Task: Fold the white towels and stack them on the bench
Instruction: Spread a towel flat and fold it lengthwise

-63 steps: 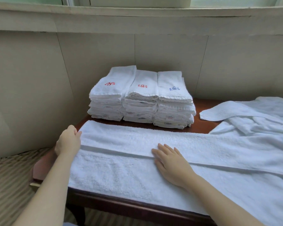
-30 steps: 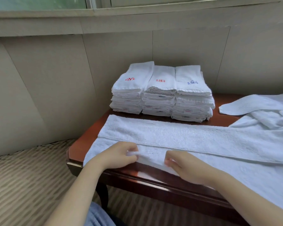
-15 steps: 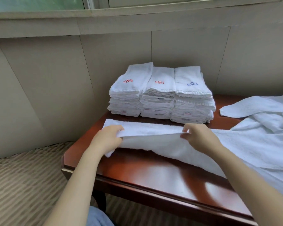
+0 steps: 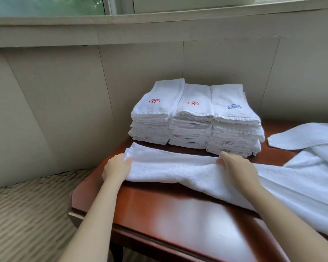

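Long white terry towel (image 4: 178, 171), thick and nubbly, lying lengthwise across glossy reddish-brown wooden table (image 4: 178, 214); near edge lifted and folded over toward the far edge. Left hand (image 4: 116, 168) closed in a pinching grip on the towel's left end, thumb on top of the cloth. Right hand (image 4: 237, 169) farther along the same folded edge, fingers curled over it, seemingly gripping, though fingertips hidden in the pile. Just behind the towel, against beige panelled wall (image 4: 64, 101): three side-by-side stacks of folded towels (image 4: 195, 118), flat rectangular, neat ribbed edges, red embroidered emblems on the two left tops, a blue one on the right. Right of the towel, touching it: loose rumpled white towels (image 4: 311, 144). Left of the table, striped woven carpet (image 4: 27, 214).
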`<state>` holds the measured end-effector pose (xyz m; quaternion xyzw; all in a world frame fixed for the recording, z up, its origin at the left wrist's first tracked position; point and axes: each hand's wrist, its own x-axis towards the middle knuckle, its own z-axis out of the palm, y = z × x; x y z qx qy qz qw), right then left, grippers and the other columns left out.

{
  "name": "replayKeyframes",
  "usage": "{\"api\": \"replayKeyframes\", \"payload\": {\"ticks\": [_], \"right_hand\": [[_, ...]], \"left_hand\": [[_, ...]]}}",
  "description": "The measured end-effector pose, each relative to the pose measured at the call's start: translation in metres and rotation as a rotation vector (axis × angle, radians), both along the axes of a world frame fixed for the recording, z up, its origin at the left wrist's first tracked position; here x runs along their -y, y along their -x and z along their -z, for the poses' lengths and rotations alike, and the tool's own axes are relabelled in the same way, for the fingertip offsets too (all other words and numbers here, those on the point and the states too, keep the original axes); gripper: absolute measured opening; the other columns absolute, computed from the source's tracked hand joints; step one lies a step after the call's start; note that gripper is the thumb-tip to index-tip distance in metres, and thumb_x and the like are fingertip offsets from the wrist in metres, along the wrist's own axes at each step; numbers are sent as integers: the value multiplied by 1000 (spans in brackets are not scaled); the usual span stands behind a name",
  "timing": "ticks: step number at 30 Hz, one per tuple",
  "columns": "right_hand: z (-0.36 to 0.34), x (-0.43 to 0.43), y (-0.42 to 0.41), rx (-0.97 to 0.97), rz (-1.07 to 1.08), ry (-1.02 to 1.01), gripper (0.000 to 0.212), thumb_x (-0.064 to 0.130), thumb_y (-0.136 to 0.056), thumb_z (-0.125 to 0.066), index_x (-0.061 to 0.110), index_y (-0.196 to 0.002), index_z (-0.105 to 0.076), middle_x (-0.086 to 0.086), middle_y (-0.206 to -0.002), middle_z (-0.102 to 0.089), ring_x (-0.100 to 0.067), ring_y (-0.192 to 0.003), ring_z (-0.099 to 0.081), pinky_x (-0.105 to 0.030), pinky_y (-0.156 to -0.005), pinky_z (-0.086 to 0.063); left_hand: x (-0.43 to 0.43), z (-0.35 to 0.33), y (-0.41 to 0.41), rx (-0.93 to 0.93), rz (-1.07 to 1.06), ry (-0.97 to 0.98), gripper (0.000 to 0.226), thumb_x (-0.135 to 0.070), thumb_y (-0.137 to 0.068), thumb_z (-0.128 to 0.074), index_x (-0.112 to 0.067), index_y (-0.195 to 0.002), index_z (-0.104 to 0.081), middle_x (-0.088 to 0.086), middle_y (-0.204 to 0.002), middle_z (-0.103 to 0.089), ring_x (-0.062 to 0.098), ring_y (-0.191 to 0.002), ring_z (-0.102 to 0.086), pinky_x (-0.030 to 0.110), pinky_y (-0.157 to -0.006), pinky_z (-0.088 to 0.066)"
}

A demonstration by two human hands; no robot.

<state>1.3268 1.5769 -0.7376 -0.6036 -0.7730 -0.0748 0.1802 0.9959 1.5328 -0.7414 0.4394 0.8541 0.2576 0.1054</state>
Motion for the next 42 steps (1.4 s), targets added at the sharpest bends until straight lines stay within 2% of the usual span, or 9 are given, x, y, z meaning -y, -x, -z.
{"api": "replayKeyframes", "payload": {"ticks": [9,16,19,23,26,30,34,38,42], "right_hand": [[13,-11,1,-36,128,95,50,63,-88,-45,16,-72,-39,-3,-82,-58,-31,-85,-59,-32,-59,-33],[4,-12,-16,-136,201,309,46,64,-82,-53,21,-71,-41,6,-77,-46,-22,-79,-48,-31,-62,-35],[-3,-6,-39,-154,222,419,40,55,-82,-57,20,-70,-42,4,-81,-51,-21,-81,-50,-30,-64,-36],[-21,13,-79,-68,217,579,36,44,-86,-60,15,-68,-48,-1,-81,-54,-20,-83,-49,-26,-58,-35],[-38,35,-125,-19,255,719,30,33,-87,-62,8,-104,-64,-6,-110,-62,-20,-96,-56,-23,-68,-39],[-53,75,-197,-70,297,787,23,15,-83,-62,7,-105,-64,-2,-94,-58,-16,-82,-50,-24,-59,-36],[-55,110,-254,4,390,844,15,7,-75,-59,19,-73,-50,3,-74,-47,-15,-69,-44,-28,-55,-29],[-50,124,-285,-51,489,643,29,7,-79,-57,15,-59,-38,-1,-63,-41,-17,-68,-41,-28,-50,-26],[-54,103,-280,-130,557,55,27,24,-88,-61,20,-63,-53,-5,-81,-62,-29,-94,-57,-33,-71,-36]], "left_hand": [[-2,0,-16,-221,-217,122,31,-25,-92,-39,-14,-112,-60,8,-116,-62,28,-109,-56,36,-91,-35],[1,-5,-28,-367,-217,33,29,-13,-87,-53,-14,-115,-48,10,-120,-53,28,-112,-48,38,-91,-34],[-7,-5,-54,-475,-19,-55,34,-4,-83,-52,-18,-114,-52,7,-116,-49,27,-109,-43,36,-90,-34],[-22,1,-105,-437,439,-56,54,-1,-88,-37,-28,-133,-48,1,-133,-42,24,-119,-37,35,-95,-36],[-32,7,-123,-343,563,53,58,0,-89,-31,-29,-137,-46,2,-141,-40,26,-128,-35,37,-102,-36],[-46,13,-113,-250,510,17,33,-10,-93,-44,-18,-120,-62,14,-114,-52,35,-110,-50,41,-94,-41],[-49,14,-114,-219,453,-12,17,-20,-94,-52,-11,-91,-65,12,-82,-48,37,-86,-52,45,-82,-45],[-51,10,-137,-335,381,42,21,-26,-96,-43,-16,-96,-60,16,-97,-51,39,-97,-50,46,-87,-44],[-47,5,-169,-386,526,71,23,-34,-97,-40,-24,-107,-58,10,-107,-50,35,-105,-46,42,-91,-43]]}}
